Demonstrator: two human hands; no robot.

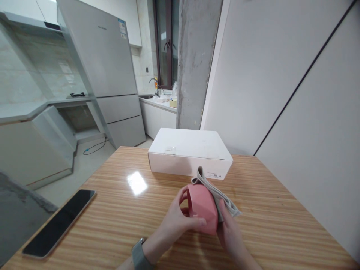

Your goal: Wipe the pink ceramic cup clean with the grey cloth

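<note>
My left hand [176, 219] grips a pink faceted cup [203, 207], fingers inside its rim and thumb along its lower side. The cup lies tilted on its side just above the wooden table [118, 221], its mouth facing left. My right hand [229, 232] presses a folded grey cloth [218, 193] against the right side of the cup. A grey watch band [140, 255] sits on my left wrist.
A closed white box [189, 150] lies on the table right behind the cup. A dark phone [60, 221] rests near the table's left edge. White wall panels stand close on the right. A fridge, kitchen counter and sink lie beyond the table.
</note>
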